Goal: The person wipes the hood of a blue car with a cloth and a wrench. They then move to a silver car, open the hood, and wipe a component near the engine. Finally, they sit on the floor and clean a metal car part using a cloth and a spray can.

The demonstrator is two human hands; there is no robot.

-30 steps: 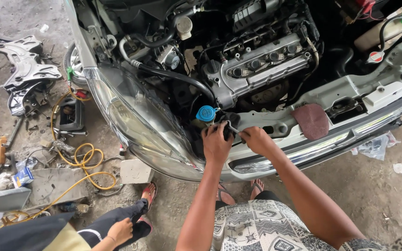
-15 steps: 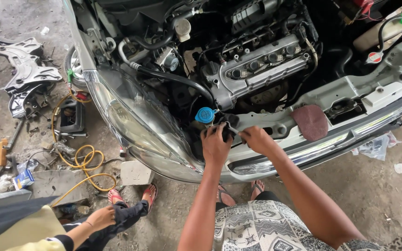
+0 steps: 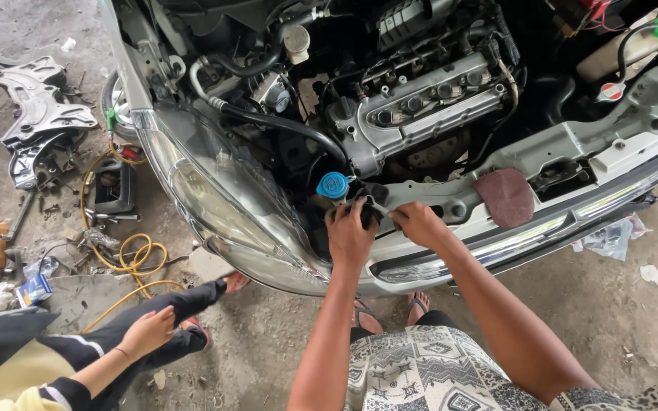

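Observation:
Both my hands reach into the open engine bay of a silver car. My left hand (image 3: pixel 349 234) grips a black part (image 3: pixel 368 199) low at the front of the bay, just below a blue round cap (image 3: pixel 334 185). My right hand (image 3: pixel 417 222) pinches the same black part from the right side, by the silver front crossmember (image 3: pixel 573 144). The part's shape is mostly hidden by my fingers. The grey engine head (image 3: pixel 413 114) sits behind my hands.
The headlight (image 3: pixel 215 202) bulges left of my hands. A reddish-brown cloth (image 3: pixel 506 196) lies on the crossmember. Another person sits at lower left, a hand (image 3: pixel 146 331) on a knee. A yellow hose (image 3: pixel 135 255), tools and metal panels (image 3: pixel 36 106) litter the ground.
My hands stay at the same black part. The other person's hand at lower left has moved from the feet up onto a knee, and the legs have shifted.

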